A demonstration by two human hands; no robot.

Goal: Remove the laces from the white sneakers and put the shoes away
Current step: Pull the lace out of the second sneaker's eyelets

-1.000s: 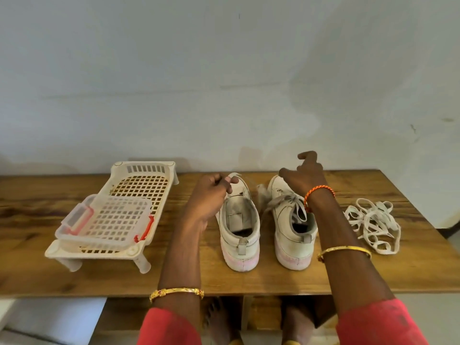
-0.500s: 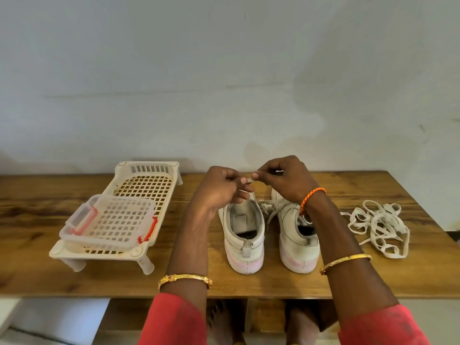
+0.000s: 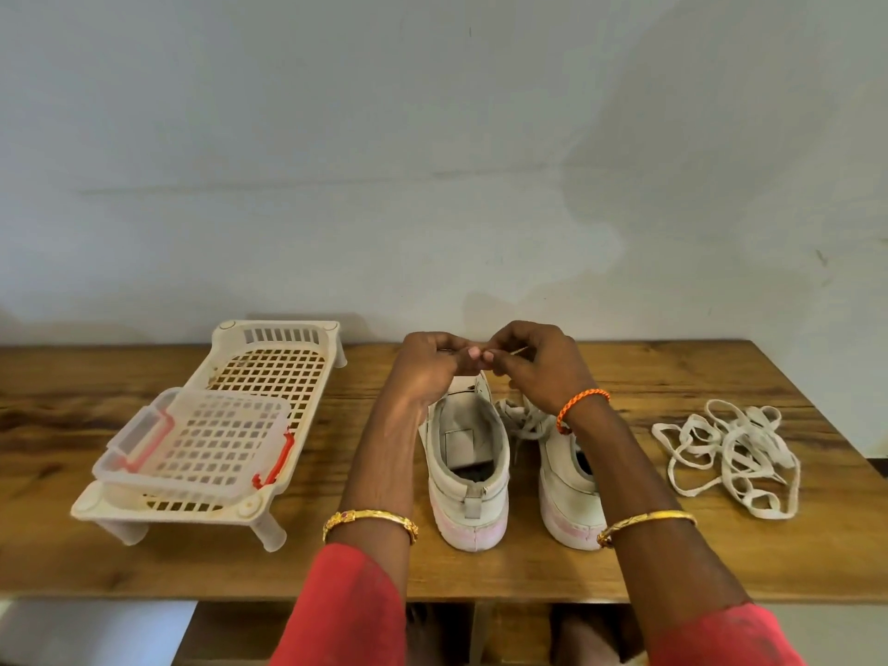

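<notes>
The head camera looked down on a wooden table [image 3: 624, 560] set against a pale wall [image 3: 432, 137]. Two white sneakers stood side by side near the middle of it, heels toward the person and toes toward the wall. The left sneaker [image 3: 468, 468] had no lace in it and its opening gaped, the tongue showing inside. The right sneaker [image 3: 567, 483] was partly hidden under the right forearm, and a white lace [image 3: 521, 418] was still threaded and bunched over its front.

Both hands met above the toes of the shoes, fingertips touching. The left hand [image 3: 427, 372] had its fingers curled inward, and the right hand [image 3: 543, 372] was curled the same way toward it; between them they pinched something thin, with a slim pale tip sticking out beside the right fingers. Whether that piece was the end of the lace could not be told for certain. The right wrist wore an orange braided band [image 3: 579, 406], and each forearm carried a gold bangle above a red sleeve.

A loose white lace [image 3: 735, 454] lay in a tangled heap on the table to the right of the sneakers, well apart from them. To the left stood a cream plastic rack [image 3: 283, 362] on short legs, its floor a grid of holes. A clear perforated basket with red handles [image 3: 202, 439] rested on the near end of that rack.
</notes>
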